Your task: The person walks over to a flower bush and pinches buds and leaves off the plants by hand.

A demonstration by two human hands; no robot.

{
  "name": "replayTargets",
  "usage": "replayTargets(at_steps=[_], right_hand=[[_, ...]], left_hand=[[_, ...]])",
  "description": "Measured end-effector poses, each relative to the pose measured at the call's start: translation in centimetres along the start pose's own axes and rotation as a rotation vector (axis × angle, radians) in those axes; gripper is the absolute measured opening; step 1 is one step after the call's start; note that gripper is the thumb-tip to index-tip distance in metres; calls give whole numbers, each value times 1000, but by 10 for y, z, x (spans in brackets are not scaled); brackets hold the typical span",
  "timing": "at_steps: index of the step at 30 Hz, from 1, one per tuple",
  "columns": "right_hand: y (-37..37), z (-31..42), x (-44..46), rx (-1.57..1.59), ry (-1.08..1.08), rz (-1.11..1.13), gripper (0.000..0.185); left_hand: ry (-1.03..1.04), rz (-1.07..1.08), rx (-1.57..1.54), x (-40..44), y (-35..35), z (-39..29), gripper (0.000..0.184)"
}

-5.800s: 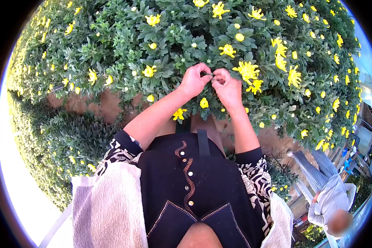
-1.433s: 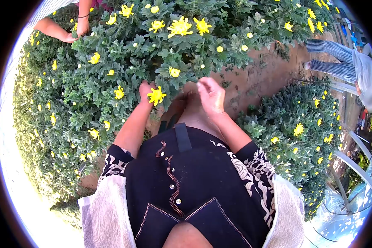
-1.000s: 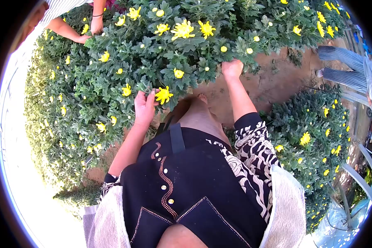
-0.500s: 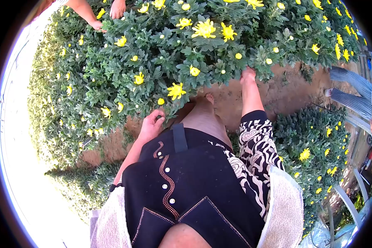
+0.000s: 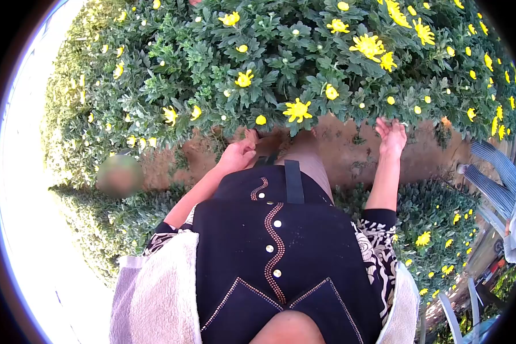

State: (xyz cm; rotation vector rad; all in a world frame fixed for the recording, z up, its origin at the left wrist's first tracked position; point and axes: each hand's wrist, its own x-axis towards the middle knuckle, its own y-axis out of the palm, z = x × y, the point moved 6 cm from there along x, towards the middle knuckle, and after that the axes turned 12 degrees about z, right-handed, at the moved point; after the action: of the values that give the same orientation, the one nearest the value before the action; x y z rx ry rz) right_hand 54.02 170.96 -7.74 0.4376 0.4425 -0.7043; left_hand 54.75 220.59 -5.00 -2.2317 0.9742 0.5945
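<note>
A dense row of chrysanthemum plants with yellow blooms and buds spreads in front of me. My left hand is just below the leaves, over the bare soil, with its fingers curled together; whatever they hold, if anything, is hidden. Nearest to it are a yellow bud and an open yellow chrysanthemum. At the right, my right hand is raised to the lower edge of the foliage, fingers bent but somewhat apart. A small pale thing shows by its fingertips, too small to name.
A strip of brown soil runs between this row and a second row of plants behind me. Striped trousers of another person show at the right. A blurred round patch is at the left. Part of another person's hand shows at the top edge.
My view has shifted, so the plants sit further right and higher. My right hand has come out of the leaves. My left hand has stayed low, curled. The other person's hands have mostly left view.
</note>
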Motion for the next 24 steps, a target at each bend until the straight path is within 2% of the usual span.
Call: replayTargets(at_steps=[2, 3, 4, 5, 6, 7, 8, 9, 10, 11, 12, 13, 15, 17, 18, 19, 21, 22, 23, 24], right_hand=[[-13, -29, -22, -245, 120, 67, 15], [-35, -66, -21, -488, 212, 134, 20], [-27, -71, -36, -1380, 170, 116, 31], [-18, -93, -57, -1402, 148, 147, 38], [11, -104, -81, -1408, 81, 224, 32], [36, -125, -97, -1199, 181, 352, 30], [97, -111, -132, -1191, 184, 481, 27], [136, -126, -149, -1102, 162, 660, 24], [188, -125, -172, -1080, 72, 774, 23], [224, -136, -187, -895, -5, 902, 23], [254, -151, -198, -739, -1, 927, 22], [281, -157, -205, -714, -6, 883, 24], [318, -154, -207, -1000, -114, 677, 31], [348, -135, -213, -1084, -220, 502, 33], [355, -139, -209, -1118, -292, 472, 33], [358, -146, -203, -1150, -361, 442, 34], [350, -171, -185, -1035, -274, 467, 20], [345, -182, -178, -858, -170, 443, 15], [337, -193, -173, -680, -68, 417, 10], [336, -192, -176, -615, 52, 382, 8]], left_hand=[[34, -56, 41, 0, -9, 4, 11], [-27, -74, 41, -4, -16, 5, 11], [-92, -93, 39, -8, -21, 10, 10], [-89, -103, 31, -11, -26, 16, 10], [-99, -173, -138, -15, -33, 26, 12], [-107, -239, -308, -19, -41, 36, 13], [-105, -238, -314, -22, -48, 42, 13], [-67, -288, -337, -26, -58, 45, 12], [-28, -343, -365, -31, -68, 49, 11], [-26, -341, -378, -31, -74, 54, 11], [17, -360, -313, -30, -84, 55, 11], [58, -380, -246, -30, -94, 55, 12], [19, -354, -303, -25, -103, 59, 17], [196, -374, -459, -17, -111, 54, 22], [109, -304, -633, -16, -115, 49, 26], [107, -297, -642, -9, -112, 60, 26], [227, -254, -560, 15, -108, 77, 26], [188, -264, -415, 21, -108, 80, 30], [188, -256, -426, 27, -105, 82, 30], [153, -262, -343, 32, -103, 79, 33]])
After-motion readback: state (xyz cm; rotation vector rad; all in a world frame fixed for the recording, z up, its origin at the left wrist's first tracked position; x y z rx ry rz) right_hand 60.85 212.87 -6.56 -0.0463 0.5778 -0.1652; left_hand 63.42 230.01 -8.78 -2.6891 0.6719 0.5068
